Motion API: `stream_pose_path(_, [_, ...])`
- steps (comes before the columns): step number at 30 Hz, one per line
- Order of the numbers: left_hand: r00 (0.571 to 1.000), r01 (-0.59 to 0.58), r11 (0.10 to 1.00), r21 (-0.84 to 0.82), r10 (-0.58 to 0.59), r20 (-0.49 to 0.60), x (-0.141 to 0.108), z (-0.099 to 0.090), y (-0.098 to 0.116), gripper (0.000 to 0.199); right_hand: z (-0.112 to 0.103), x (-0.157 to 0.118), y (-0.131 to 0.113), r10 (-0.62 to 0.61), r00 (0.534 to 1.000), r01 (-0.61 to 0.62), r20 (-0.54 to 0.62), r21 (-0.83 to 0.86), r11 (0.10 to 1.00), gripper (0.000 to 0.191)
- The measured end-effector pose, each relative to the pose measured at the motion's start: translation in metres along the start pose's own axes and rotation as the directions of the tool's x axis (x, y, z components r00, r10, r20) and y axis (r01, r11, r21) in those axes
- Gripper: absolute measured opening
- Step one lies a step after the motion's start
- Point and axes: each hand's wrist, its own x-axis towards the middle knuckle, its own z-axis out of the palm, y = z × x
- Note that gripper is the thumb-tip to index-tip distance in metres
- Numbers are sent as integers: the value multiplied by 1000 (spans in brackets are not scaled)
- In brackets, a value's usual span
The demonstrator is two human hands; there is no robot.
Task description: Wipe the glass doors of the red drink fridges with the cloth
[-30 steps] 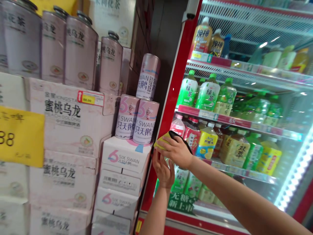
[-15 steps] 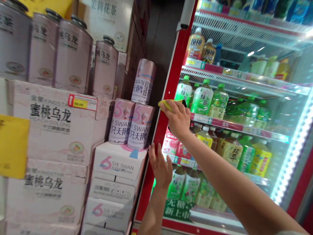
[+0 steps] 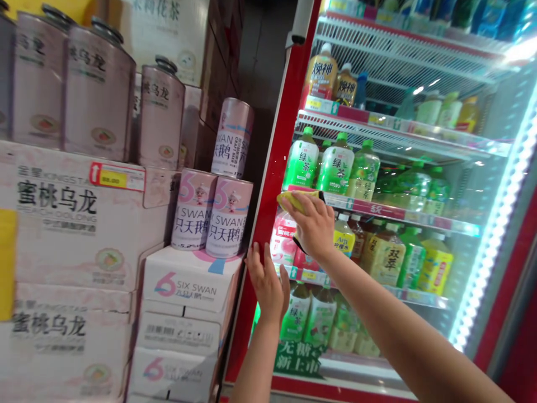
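Observation:
My right hand (image 3: 314, 226) presses a yellow cloth (image 3: 297, 200) with a dark edge against the glass door of a lit drinks cooler, near the door's left side. Lower and to the left, my left hand (image 3: 267, 282) rests with spread fingers at the red door frame (image 3: 268, 215), holding nothing. Behind the glass, green tea bottles (image 3: 336, 168) stand on the shelf just above the cloth, and pink-labelled drinks (image 3: 284, 238) are to the left of my right hand.
Left of the cooler, three pink cans (image 3: 229, 215) are stacked on white Six Swan cartons (image 3: 184, 282), close to my left hand. Tall metal canisters (image 3: 98, 92) stand on peach oolong boxes (image 3: 75, 218) farther left. A door fitting (image 3: 298, 28) is at the top.
My right hand and the cloth have moved down and slightly inward over the glass, from the red frame's edge. My left hand stays by the frame. The view has shifted a little right.

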Motion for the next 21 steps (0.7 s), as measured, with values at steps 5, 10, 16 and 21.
stream_pose_path(5, [998,-11,999,32,9,55,7,-1,3,71,-4,-47,1,74,993,-80,-96,-62,995,63])
stream_pose_path(10, [997,-35,997,75,30,68,8,0,3,75,-1,-44,-16,-78,997,78,23,0,997,46])
stream_pose_path(16, [996,-67,995,78,63,58,5,4,0,75,-1,10,24,34,999,-34,-29,-20,999,56])
stream_pose_path(21, [996,-46,997,59,42,73,7,1,4,74,-8,-40,42,218,953,-237,-210,-69,969,59])
